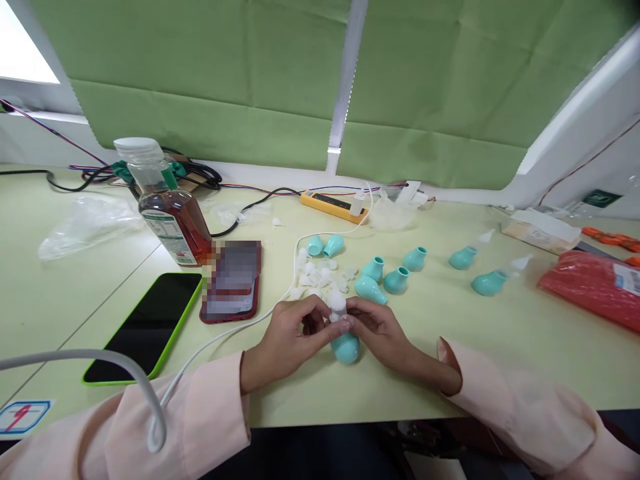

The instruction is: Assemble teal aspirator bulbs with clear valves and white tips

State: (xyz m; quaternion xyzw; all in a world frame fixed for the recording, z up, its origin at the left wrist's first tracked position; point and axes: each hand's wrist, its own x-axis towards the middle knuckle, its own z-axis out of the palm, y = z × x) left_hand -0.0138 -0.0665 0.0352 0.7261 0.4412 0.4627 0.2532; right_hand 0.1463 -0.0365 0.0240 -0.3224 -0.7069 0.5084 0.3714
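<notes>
Between my hands is a teal nasal aspirator bulb (346, 349) with a translucent white nozzle (337, 300) at its top, pointing away from me. My left hand (300, 333) has thumb and fingers closed on the nozzle's base and the bulb's neck. From the other side my right hand (380, 330) pinches the same spot; the fingers hide the joint. Just beyond lies a loose pile of small translucent white plastic parts (317, 273). Several open-necked teal bulbs (397, 281) lie behind my right hand. Farther right rest two bulbs with nozzles on them (490, 283).
A black phone with a green edge (145, 327), a red-cased phone (233, 280) and a bottle of amber liquid (175, 223) stand or lie left. A white cable (215, 337) crosses the table. A yellow power strip (325, 205) sits at the back, a red plastic package (590, 287) right.
</notes>
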